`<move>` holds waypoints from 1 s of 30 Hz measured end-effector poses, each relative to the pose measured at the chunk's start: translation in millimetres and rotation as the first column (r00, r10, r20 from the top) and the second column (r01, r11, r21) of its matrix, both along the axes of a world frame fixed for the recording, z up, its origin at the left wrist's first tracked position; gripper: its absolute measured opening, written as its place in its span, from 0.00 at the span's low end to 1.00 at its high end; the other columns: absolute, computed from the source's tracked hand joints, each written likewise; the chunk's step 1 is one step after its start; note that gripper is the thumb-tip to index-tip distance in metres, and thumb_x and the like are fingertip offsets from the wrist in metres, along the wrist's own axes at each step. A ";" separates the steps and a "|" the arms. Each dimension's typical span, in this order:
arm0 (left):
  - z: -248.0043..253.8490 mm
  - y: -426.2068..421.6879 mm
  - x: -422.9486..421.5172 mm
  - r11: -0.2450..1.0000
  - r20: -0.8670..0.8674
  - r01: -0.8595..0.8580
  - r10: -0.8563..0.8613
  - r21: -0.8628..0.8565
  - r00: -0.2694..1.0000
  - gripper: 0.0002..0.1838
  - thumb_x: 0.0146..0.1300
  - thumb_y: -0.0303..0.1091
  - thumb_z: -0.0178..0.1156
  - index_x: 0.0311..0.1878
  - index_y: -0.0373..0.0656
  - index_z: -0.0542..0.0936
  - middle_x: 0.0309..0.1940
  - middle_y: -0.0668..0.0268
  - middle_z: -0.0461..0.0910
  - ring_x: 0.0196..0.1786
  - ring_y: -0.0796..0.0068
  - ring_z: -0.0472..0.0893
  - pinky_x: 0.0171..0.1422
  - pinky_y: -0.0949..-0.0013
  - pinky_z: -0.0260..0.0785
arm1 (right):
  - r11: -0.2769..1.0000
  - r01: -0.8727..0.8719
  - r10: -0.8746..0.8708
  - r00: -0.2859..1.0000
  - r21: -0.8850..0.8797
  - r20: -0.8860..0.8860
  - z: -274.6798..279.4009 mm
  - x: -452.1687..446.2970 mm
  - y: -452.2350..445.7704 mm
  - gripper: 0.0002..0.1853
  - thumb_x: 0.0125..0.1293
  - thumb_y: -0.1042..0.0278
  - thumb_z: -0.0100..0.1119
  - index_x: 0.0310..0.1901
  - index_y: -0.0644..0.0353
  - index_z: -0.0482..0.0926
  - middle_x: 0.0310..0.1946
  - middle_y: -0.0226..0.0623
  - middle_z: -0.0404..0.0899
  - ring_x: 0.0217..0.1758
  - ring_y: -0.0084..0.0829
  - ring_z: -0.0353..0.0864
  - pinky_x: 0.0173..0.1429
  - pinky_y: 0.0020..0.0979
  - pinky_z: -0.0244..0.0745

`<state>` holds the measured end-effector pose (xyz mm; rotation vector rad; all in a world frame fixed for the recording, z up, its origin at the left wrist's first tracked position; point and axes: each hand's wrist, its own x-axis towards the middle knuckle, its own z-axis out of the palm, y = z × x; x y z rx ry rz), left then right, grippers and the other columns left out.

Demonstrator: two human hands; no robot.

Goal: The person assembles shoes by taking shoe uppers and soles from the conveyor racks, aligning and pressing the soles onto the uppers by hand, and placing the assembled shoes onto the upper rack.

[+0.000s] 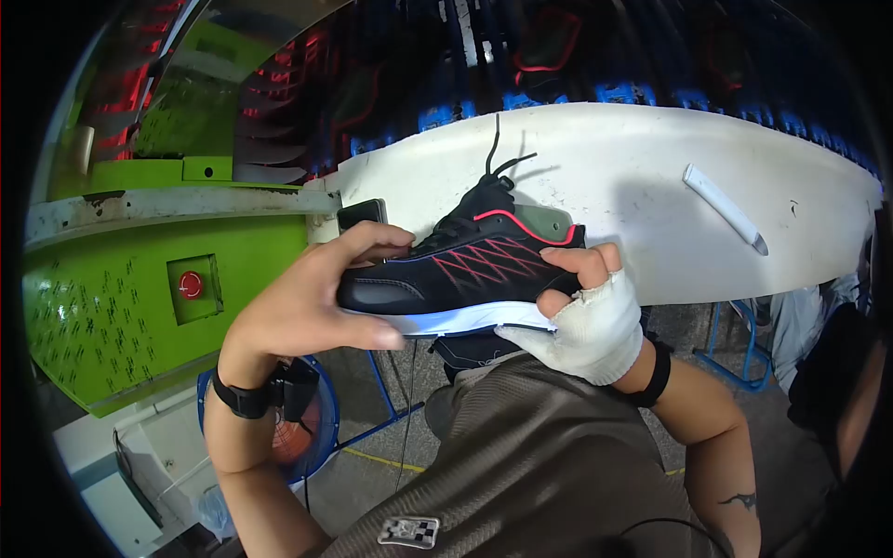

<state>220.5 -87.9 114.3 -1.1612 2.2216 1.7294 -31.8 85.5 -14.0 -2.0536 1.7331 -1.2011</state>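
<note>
A black shoe (484, 265) with red crossed stitching, a green lining and a white sole (465, 319) lies on its length in front of me, toe to the left. My left hand (312, 293) is wrapped round the toe, thumb on the sole and fingers over the top. My right hand (586, 321), in a white glove with bare fingertips, grips the heel, its thumb along the sole edge. Black laces (502, 167) stick up from the shoe above the white table (633, 167).
A white tube-like tool (726, 209) lies on the table at the right. A dark phone-like object (361, 214) is near the left table edge. Further left stands a green machine with a red button (191, 285). Below it is a blue fan (321, 418). Part of another person (828, 344) shows at the right.
</note>
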 end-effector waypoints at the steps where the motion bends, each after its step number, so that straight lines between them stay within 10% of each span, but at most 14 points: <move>1: -2.9 -3.0 -5.8 0.984 0.116 0.132 -0.118 -0.120 0.986 0.49 0.57 0.57 0.80 0.71 0.31 0.73 0.56 0.51 0.86 0.60 0.64 0.84 0.69 0.62 0.74 | 1.000 -0.002 0.002 1.000 0.000 0.003 0.5 0.4 -1.6 0.18 0.42 0.53 0.86 0.25 0.50 0.84 0.52 0.41 0.82 0.48 0.44 0.77 0.40 0.38 0.78; 5: -1.3 -7.7 -22.1 0.967 0.261 -0.105 0.042 0.232 0.964 0.47 0.54 0.42 0.85 0.71 0.28 0.73 0.54 0.51 0.87 0.56 0.70 0.85 0.63 0.69 0.76 | 1.000 0.002 -0.003 1.000 -0.018 -0.021 0.7 5.5 -5.3 0.19 0.40 0.53 0.87 0.26 0.49 0.83 0.52 0.41 0.82 0.47 0.44 0.77 0.39 0.38 0.78; 10: -17.5 -5.8 -12.2 0.970 0.241 -0.133 0.082 0.204 0.967 0.46 0.54 0.39 0.85 0.71 0.26 0.73 0.55 0.51 0.86 0.57 0.71 0.84 0.63 0.69 0.76 | 1.000 -0.010 0.010 0.999 0.001 -0.043 -0.9 8.1 -6.2 0.18 0.41 0.52 0.86 0.26 0.48 0.84 0.52 0.38 0.82 0.46 0.43 0.77 0.38 0.40 0.78; 13: -25.0 -7.0 -19.0 0.997 0.203 0.071 -0.071 0.006 0.977 0.48 0.56 0.52 0.82 0.68 0.25 0.74 0.49 0.46 0.88 0.52 0.61 0.88 0.60 0.62 0.79 | 1.000 -0.022 0.023 0.997 0.023 -0.070 2.1 9.6 -5.9 0.18 0.44 0.51 0.84 0.30 0.49 0.86 0.52 0.38 0.82 0.47 0.43 0.76 0.39 0.40 0.78; 15: -21.7 -2.2 -47.8 0.865 0.564 0.461 -0.285 -0.197 0.775 0.53 0.56 0.69 0.75 0.61 0.22 0.76 0.39 0.40 0.88 0.45 0.46 0.90 0.55 0.54 0.81 | 0.998 -0.034 0.038 0.995 0.050 -0.090 6.4 9.6 -7.6 0.16 0.48 0.52 0.81 0.33 0.49 0.86 0.52 0.39 0.81 0.51 0.44 0.77 0.42 0.41 0.80; 19: -38.3 6.2 -56.5 0.813 0.585 0.476 -0.216 -0.336 0.781 0.52 0.56 0.76 0.70 0.49 0.21 0.77 0.31 0.40 0.86 0.37 0.37 0.88 0.48 0.48 0.82 | 0.987 -0.056 0.069 0.994 0.153 -0.080 8.9 15.7 -10.9 0.14 0.56 0.53 0.76 0.36 0.52 0.87 0.51 0.40 0.81 0.54 0.46 0.78 0.49 0.41 0.82; 25: 4.6 -6.5 -76.9 0.848 0.659 0.523 -0.347 -0.083 0.667 0.57 0.65 0.82 0.55 0.53 0.20 0.79 0.41 0.34 0.86 0.44 0.39 0.87 0.52 0.48 0.79 | 0.998 -0.055 0.056 0.992 0.009 -0.112 1.3 -1.0 -3.2 0.22 0.46 0.53 0.86 0.33 0.55 0.82 0.52 0.43 0.81 0.47 0.45 0.79 0.46 0.43 0.81; 27: 30.2 -36.4 -74.0 0.911 0.350 0.314 -0.395 0.268 0.849 0.57 0.73 0.82 0.42 0.63 0.23 0.79 0.57 0.44 0.85 0.55 0.58 0.87 0.53 0.57 0.83 | 0.998 -0.047 0.049 0.997 0.030 -0.065 4.7 -19.2 9.4 0.27 0.44 0.54 0.89 0.38 0.58 0.80 0.56 0.47 0.81 0.49 0.48 0.81 0.48 0.44 0.82; 30: 14.2 -18.3 -68.5 0.896 -0.294 0.147 -0.019 0.420 0.956 0.48 0.80 0.72 0.37 0.69 0.30 0.78 0.61 0.51 0.84 0.58 0.63 0.86 0.58 0.58 0.84 | 0.995 0.099 -0.099 0.995 -0.011 0.011 45.1 -67.4 34.5 0.49 0.47 0.55 0.91 0.65 0.62 0.68 0.63 0.59 0.77 0.56 0.54 0.86 0.53 0.43 0.86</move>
